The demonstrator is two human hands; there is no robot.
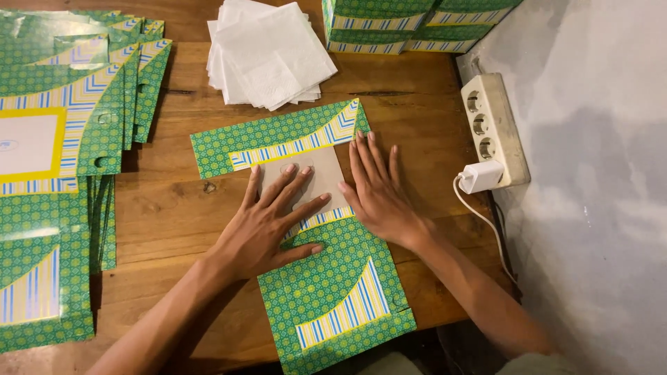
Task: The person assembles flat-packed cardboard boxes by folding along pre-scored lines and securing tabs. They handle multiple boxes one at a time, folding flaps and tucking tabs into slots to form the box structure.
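Box blank [313, 229]: green patterned card with striped yellow-blue bands, flat on our wooden desk [174, 208], below the napkins [267, 52].
Left hand [274, 222]: spread, pressing its grey middle.
Right hand [379, 194]: spread flat beside it.

green flat box [326, 278], stacked boxes [389, 24]

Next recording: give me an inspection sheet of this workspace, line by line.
Surface: wooden table, knots and a crack visible.
Job's things: flat green patterned box blank, under both hands.
Clutter: stack of blanks at left; white napkins; folded boxes at back.
Grippers: left hand and right hand pressed flat, fingers spread.
Cables: white charger in power strip; its cable drops off the edge.
Surroundings: grey wall at right.
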